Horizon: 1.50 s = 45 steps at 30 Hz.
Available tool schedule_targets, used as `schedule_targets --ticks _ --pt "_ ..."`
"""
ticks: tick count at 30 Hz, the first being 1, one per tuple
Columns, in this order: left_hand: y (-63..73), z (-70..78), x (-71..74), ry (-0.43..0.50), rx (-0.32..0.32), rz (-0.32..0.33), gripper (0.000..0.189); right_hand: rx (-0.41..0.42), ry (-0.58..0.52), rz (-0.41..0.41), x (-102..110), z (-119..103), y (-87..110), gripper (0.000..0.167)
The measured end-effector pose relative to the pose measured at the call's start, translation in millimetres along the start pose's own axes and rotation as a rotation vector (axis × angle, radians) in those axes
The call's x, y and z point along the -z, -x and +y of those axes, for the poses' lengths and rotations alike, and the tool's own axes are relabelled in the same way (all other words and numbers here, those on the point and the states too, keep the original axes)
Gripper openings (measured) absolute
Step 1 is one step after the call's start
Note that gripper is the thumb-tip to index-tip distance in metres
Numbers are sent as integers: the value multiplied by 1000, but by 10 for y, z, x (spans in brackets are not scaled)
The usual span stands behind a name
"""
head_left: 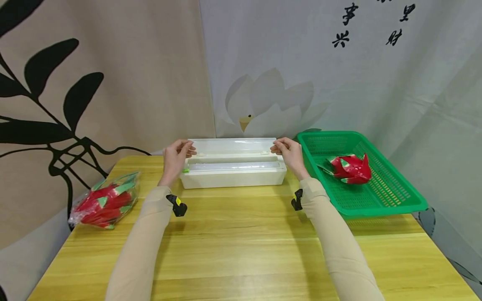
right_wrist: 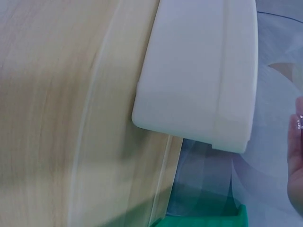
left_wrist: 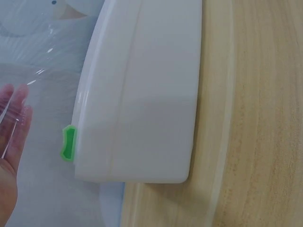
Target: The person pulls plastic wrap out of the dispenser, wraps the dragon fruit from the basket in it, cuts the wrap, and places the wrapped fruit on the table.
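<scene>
A white cling film dispenser (head_left: 233,179) stands at the far side of the table with its lid raised and a film roll inside. Clear cling film (left_wrist: 49,71) stretches above it, glinting in the left wrist view. My left hand (head_left: 176,158) pinches the film near the box's left end, beside a green slider (left_wrist: 69,143). At the opposite end, my right hand (head_left: 290,156) pinches the film's other side between thumb and fingers. In the right wrist view only part of the right hand (right_wrist: 296,161) shows, at the edge.
On the right, a green basket (head_left: 391,209) holds a red dragon fruit (head_left: 352,169). Several dragon fruits in a clear plastic bag (head_left: 107,200) lie at the table's left edge. A printed curtain (head_left: 158,75) hangs right behind the wooden table (head_left: 241,251).
</scene>
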<state>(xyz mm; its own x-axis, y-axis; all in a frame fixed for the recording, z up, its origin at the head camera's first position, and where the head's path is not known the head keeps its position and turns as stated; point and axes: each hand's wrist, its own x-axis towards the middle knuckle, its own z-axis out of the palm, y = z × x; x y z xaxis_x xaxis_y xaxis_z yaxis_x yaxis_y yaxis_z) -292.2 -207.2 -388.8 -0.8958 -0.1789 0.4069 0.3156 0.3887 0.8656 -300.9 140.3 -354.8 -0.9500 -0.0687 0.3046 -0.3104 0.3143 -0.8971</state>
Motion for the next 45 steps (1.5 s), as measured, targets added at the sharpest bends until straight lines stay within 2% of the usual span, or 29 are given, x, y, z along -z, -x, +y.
schedule_targets --ticks 10,13,20,27,35,40,45 --pt "-24 44 15 -3 -8 4 32 31 -14 23 23 259 -162 28" --pt "-38 59 21 -1 -19 12 33 40 12 34 25 260 -173 30" --pt "-67 100 33 26 -30 28 32 30 39 50 45 202 -176 28" --pt "-92 147 43 45 -43 60 32 71 44 55 62 150 -185 29" --pt "-106 203 46 55 -74 66 32 106 32 64 91 120 -176 27" --pt "-106 239 65 47 -58 69 32 96 2 46 108 -58 -113 25" --pt "-130 261 82 28 -87 77 33 76 13 45 115 -242 -54 23"
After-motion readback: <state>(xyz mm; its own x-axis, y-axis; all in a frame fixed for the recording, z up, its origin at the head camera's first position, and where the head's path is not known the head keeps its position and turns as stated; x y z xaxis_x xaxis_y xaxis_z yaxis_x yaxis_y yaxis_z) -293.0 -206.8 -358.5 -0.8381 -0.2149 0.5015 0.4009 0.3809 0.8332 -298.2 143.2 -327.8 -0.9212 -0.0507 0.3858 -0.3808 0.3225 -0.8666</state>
